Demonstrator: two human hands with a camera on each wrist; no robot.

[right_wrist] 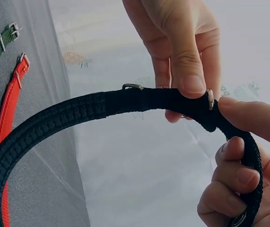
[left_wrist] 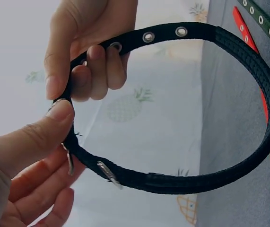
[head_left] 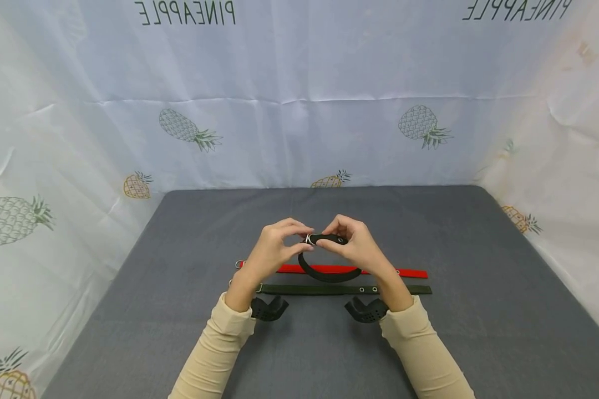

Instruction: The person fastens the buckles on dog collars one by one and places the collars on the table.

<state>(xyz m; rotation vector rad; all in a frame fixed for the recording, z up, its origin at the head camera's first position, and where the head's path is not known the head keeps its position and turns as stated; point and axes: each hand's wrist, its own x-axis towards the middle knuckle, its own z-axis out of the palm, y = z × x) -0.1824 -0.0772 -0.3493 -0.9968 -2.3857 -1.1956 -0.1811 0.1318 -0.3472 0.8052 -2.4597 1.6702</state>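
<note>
A black collar (head_left: 329, 276) with metal eyelets hangs as a closed loop between both hands, above the tabletop. My left hand (head_left: 274, 250) pinches it at the metal buckle (right_wrist: 211, 100), thumb on the near face. The eyelet end is in my right hand (head_left: 358, 244), whose fingers (right_wrist: 234, 177) curl round the strap while the thumb meets the buckle. In the left wrist view, the D-ring (left_wrist: 109, 174) sits on the strap beyond the left thumb. Both thumb tips are close together, and the fingers partly hide where the strap meets the buckle.
Under the hands, a red collar (head_left: 292, 269) and a dark green collar (head_left: 309, 290) lie stretched out side by side on the grey tabletop (head_left: 189, 327). A white curtain (head_left: 299, 61) printed with pineapples hangs behind and at both sides.
</note>
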